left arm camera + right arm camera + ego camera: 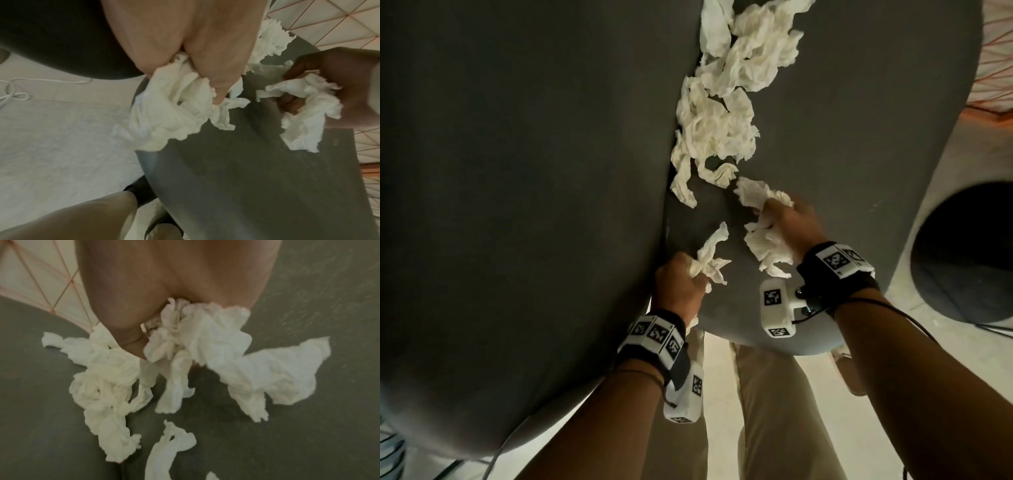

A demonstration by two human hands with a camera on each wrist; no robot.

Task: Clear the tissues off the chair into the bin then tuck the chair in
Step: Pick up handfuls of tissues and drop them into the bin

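We are bent over a dark grey chair (842, 144), and white crumpled tissues (722, 113) lie strung along the crease where its seat meets its back. Our left hand (681, 286) has its fingers curled tight round one crumpled tissue (710, 255), lifted just above the seat. Our right hand (789, 226) grips a bigger wad (763, 240), with tissue spilling out on both sides of the fist. Both wrists wear black straps (839, 281) carrying white blocks (777, 308) printed with black-and-white square code patterns; we can read no words or brand names on them. A dark round bin (969, 253) stands to the right of the chair, on the pale floor (914, 308).
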